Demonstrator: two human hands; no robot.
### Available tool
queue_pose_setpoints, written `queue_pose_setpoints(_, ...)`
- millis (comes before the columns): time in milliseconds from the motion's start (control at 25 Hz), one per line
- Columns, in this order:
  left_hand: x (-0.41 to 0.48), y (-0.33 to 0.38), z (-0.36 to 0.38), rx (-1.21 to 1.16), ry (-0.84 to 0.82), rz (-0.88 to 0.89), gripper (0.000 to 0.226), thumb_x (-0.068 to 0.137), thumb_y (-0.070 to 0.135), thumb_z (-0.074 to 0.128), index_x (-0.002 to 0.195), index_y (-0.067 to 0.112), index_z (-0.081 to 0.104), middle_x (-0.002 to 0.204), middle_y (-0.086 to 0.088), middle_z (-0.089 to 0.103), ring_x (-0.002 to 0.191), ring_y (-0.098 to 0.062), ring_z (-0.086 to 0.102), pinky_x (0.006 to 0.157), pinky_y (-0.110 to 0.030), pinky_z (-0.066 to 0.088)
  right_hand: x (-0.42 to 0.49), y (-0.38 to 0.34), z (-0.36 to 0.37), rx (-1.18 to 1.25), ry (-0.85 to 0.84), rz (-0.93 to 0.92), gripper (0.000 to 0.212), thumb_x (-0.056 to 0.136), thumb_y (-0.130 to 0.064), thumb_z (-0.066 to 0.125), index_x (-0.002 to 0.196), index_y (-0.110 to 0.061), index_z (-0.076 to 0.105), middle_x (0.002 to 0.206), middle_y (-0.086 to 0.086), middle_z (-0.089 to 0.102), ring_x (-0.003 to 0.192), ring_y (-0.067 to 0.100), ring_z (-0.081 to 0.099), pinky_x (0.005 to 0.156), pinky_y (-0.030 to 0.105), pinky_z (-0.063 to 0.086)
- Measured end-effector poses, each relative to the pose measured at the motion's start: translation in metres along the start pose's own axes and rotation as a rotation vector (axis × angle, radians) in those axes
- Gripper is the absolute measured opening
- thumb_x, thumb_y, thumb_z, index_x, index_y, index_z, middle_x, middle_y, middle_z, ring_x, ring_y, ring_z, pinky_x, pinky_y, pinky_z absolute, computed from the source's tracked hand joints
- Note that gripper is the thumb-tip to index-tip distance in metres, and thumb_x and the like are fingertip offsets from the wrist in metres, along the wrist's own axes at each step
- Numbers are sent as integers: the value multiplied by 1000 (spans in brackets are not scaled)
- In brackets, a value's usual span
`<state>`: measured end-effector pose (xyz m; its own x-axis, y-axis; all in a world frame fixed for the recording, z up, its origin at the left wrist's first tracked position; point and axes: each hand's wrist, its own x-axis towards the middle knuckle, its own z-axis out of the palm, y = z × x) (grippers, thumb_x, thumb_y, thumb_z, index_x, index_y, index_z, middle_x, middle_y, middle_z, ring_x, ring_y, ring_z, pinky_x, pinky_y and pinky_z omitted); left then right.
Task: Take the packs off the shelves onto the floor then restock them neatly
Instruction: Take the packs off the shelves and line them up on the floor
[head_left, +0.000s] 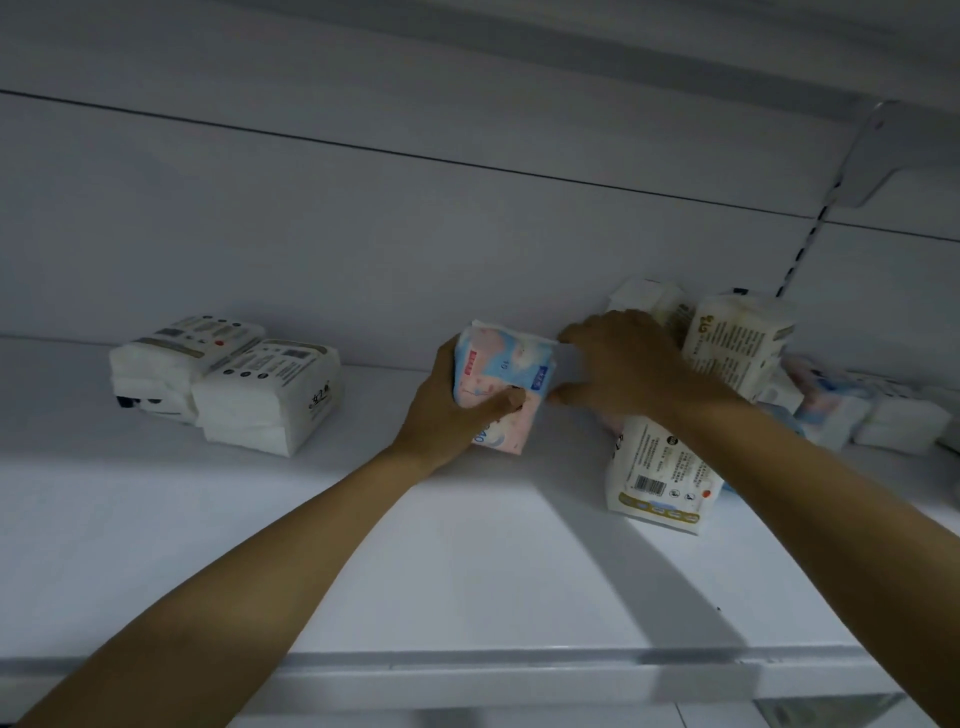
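A pink-and-blue pack (501, 374) stands on the white shelf (363, 545), near its back wall. My left hand (457, 405) grips that pack from the left, thumb across its front. My right hand (623, 364) reaches in beside it; its fingertips touch the pack's top right corner. A white pack with a barcode (657, 478) lies under my right forearm. A cream pack (737, 343) stands upright behind my right hand.
Two white packs (223, 384) sit together on the left of the shelf. More small white, pink and blue packs (857, 415) lie jumbled at the far right. A shelf bracket (878, 156) and slotted upright (802, 249) rise at the upper right.
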<state>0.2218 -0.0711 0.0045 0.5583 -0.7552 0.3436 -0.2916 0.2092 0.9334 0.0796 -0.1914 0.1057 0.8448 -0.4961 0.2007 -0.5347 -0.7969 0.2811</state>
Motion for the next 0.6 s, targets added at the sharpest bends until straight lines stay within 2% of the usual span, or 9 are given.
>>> queue_pose_setpoints(40,1,4,0,-74,8,-4,59,76,34,79,123,21,47,107,6,67,98,-13,68,73,-21,56,0,-5,-2,170,-37,-52,81,74,-56,72,139,-19,41,128,4,58,118,23,54,101,36,40)
queue_pose_setpoints(120,1,19,3,-244,28,-14,48,84,39,69,123,16,53,100,4,71,93,-13,70,71,-22,55,0,-19,-6,659,-148,-114,99,66,-42,84,146,-22,28,133,-2,54,122,17,52,101,34,43)
queue_pose_setpoints(160,0,30,7,-355,29,-31,45,89,39,60,126,15,54,99,5,72,93,-12,70,72,-22,55,0,-27,-8,911,-147,-147,101,66,-36,86,146,-24,25,132,-5,53,122,14,52,101,35,45)
queue_pose_setpoints(240,-4,52,15,-609,9,-72,48,91,46,43,128,18,54,106,2,72,101,-15,68,80,-31,56,-2,-39,-11,1231,-8,-196,92,68,-28,85,141,-23,29,129,-2,56,115,12,59,95,41,52)
queue_pose_setpoints(360,-22,82,17,-842,2,-107,71,84,67,32,131,20,55,124,-9,65,115,-28,62,82,-49,54,-27,-46,-25,1536,51,-233,62,83,-10,72,131,-28,38,124,-1,62,107,12,64,86,36,57)
queue_pose_setpoints(440,-39,97,16,-836,-30,-132,89,76,76,26,137,16,49,133,-14,58,121,-33,57,90,-59,49,-51,-39,-27,1694,-27,-185,53,86,-14,68,130,-28,43,119,-2,66,104,17,66,82,39,58)
queue_pose_setpoints(520,-62,107,20,-755,-23,-151,91,79,74,23,139,10,47,135,-17,56,123,-33,55,103,-57,41,-79,-30,-26,1796,-117,-153,52,83,-20,68,131,-23,48,115,1,69,103,22,68,83,42,57)
queue_pose_setpoints(600,-95,119,33,-699,21,-142,85,82,70,29,133,7,53,131,-19,59,120,-33,57,105,-50,43,-115,-27,-25,1777,-196,-214,52,82,-18,66,131,-19,49,116,2,69,102,21,68,85,40,57)
